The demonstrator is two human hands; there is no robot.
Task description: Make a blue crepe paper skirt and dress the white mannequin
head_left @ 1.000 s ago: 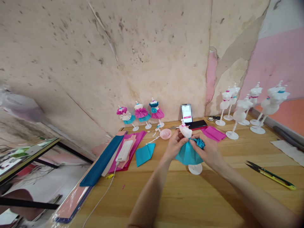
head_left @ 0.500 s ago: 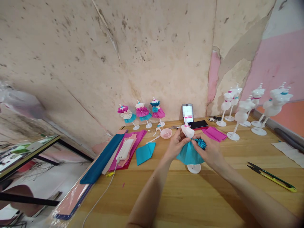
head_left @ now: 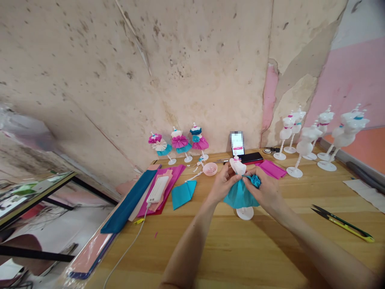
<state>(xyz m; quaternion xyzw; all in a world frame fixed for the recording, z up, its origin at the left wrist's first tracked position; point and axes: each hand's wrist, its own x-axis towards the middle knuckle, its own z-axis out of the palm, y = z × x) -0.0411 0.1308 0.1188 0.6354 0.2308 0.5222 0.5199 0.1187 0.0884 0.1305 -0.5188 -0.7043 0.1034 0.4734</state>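
Observation:
A small white dress-form mannequin (head_left: 238, 166) leans left on its round base in front of me, a pink band at its neck. Around its waist hangs a turquoise crepe paper skirt (head_left: 240, 196). My left hand (head_left: 225, 180) is closed on the mannequin's waist from the left, thumb at the skirt's top edge. From the right, my right hand (head_left: 264, 188) pinches the skirt's waist at the front. A crumpled turquoise paper rosette (head_left: 255, 181) shows at that hand's fingers, bunched against the waist. The fingertips behind the mannequin are hidden.
Three dressed mannequins (head_left: 179, 141) stand by the wall, several bare ones (head_left: 305, 146) at right. A pink bowl (head_left: 209, 169), propped phone (head_left: 237, 143), folded turquoise paper (head_left: 184, 194), magenta paper (head_left: 272, 169), a white power bank (head_left: 158, 188) and yellow-handled thread snips (head_left: 343, 223) lie about.
Almost nothing differs. Both hands keep their hold at the skirt's waist, with only a slight shift of the fingers and of the whole view.

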